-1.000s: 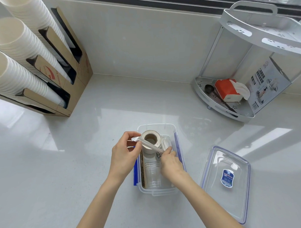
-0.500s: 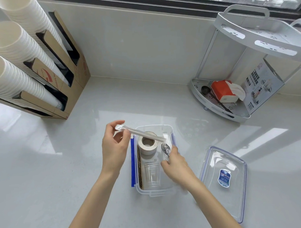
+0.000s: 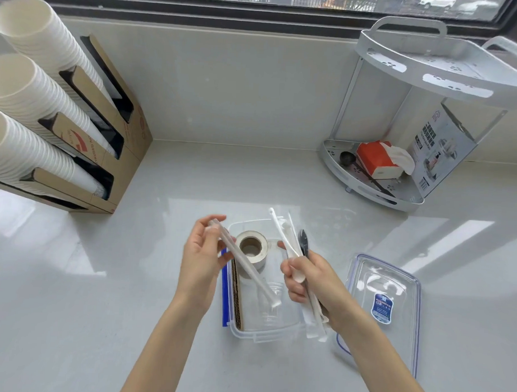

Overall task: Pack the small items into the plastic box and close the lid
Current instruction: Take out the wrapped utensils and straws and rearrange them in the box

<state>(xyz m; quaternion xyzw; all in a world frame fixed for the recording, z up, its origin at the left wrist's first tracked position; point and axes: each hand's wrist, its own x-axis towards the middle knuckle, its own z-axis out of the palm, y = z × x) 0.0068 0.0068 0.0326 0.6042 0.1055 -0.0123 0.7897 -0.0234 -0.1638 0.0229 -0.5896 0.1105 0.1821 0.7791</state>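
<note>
The clear plastic box point(image 3: 264, 335) stands open on the counter in front of me. Inside it are a tape roll point(image 3: 252, 250), a clear cup point(image 3: 272, 302) lying down and a strip of cardboard point(image 3: 236, 297) along the left wall. My left hand point(image 3: 201, 259) pinches a wrapped white straw point(image 3: 246, 265) that slants down over the box. My right hand point(image 3: 310, 278) grips a bundle of wrapped cutlery point(image 3: 293, 250), with white pieces and a dark one, above the box's right side. The clear lid point(image 3: 385, 306) with a blue label lies to the right.
A cardboard dispenser point(image 3: 118, 150) with stacks of paper cups point(image 3: 26, 99) stands at the far left. A white corner rack point(image 3: 398, 183) at the far right holds a tissue pack point(image 3: 375, 160), a dark spoon and a printed box. A wall and window sill run behind.
My right hand has lifted the cutlery bundle out above the box's right side. My left hand has turned the straw from lying crosswise to slanting down toward the box's near end.
</note>
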